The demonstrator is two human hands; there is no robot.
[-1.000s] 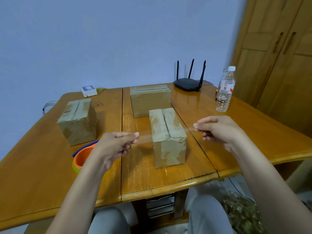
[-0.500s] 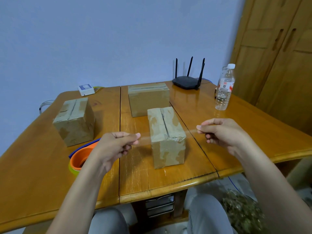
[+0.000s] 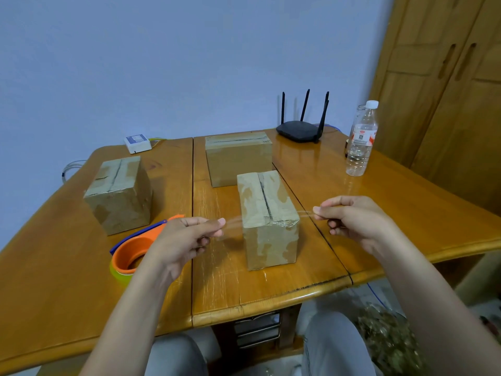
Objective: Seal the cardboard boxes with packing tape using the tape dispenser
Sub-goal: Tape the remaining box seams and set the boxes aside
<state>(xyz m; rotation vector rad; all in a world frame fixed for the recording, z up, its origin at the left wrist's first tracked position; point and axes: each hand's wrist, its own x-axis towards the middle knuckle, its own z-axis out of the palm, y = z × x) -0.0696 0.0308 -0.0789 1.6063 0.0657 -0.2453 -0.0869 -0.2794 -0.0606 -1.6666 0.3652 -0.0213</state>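
A strip of clear tape (image 3: 233, 223) stretches between my two hands across the near top edge of the closest cardboard box (image 3: 268, 240). My left hand (image 3: 187, 237) pinches its left end, and my right hand (image 3: 352, 218) pinches its right end. The tape touches the box's front top corner, where earlier tape shines. An orange and blue tape dispenser (image 3: 132, 251) with a yellowish roll lies on the table behind my left wrist, partly hidden. Two more boxes stand farther off: one at the left (image 3: 119, 194), one at the back centre (image 3: 238, 158).
The wooden table (image 3: 54, 280) has seams running front to back. A black router (image 3: 301, 128) and a water bottle (image 3: 362, 139) stand at the back right, a small white device (image 3: 137, 143) at the back left. A wooden wardrobe (image 3: 447, 90) fills the right side.
Both hands have come down slightly, bringing the stretched tape from above the near box onto its front top edge. The boxes and dispenser have not moved.
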